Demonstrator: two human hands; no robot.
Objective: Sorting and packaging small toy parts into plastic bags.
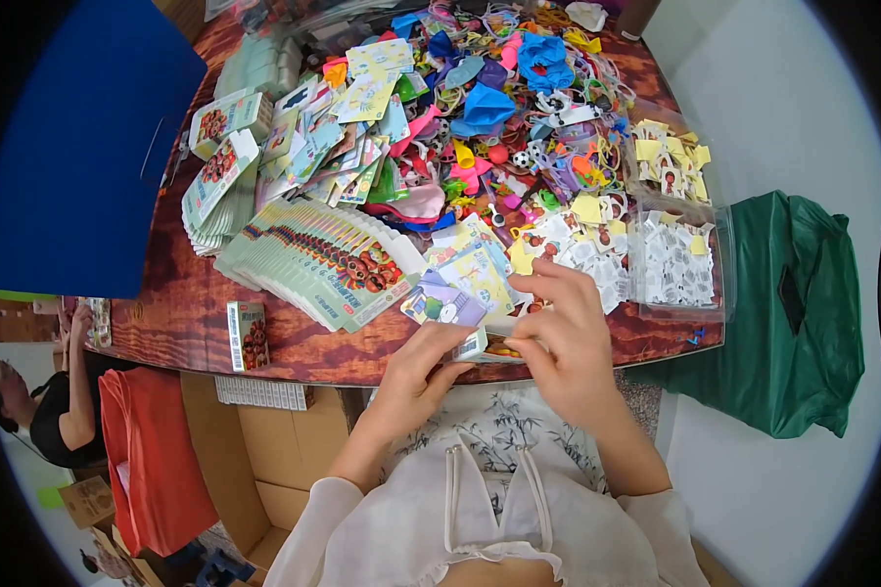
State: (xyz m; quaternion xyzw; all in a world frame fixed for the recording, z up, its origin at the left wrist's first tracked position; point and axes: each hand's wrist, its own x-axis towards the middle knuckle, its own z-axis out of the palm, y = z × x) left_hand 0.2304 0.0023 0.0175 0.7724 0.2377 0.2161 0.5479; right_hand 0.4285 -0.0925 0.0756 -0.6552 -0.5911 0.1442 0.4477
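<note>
My left hand [416,377] is closed on one end of a small card box [473,345], held at the table's near edge. My right hand [573,357] pinches at the box's other end, where something yellow and red shows; whether that is contents or a flap I cannot tell. Just beyond my hands lie several printed cards [470,269] in yellow and purple. White paper slips and yellow pieces [578,245] are heaped beyond my right hand. Left of the cards, a fanned row of flat printed boxes [323,259] covers the table. One upright filled box [248,336] stands near the front edge.
Colourful small toys [499,117] are piled at the back. Two clear trays [729,264] of paper pieces stand at the right. A green bag [793,313] hangs beside the table. A red bag [152,460], an open carton [264,440] and another person [64,411] are at the left.
</note>
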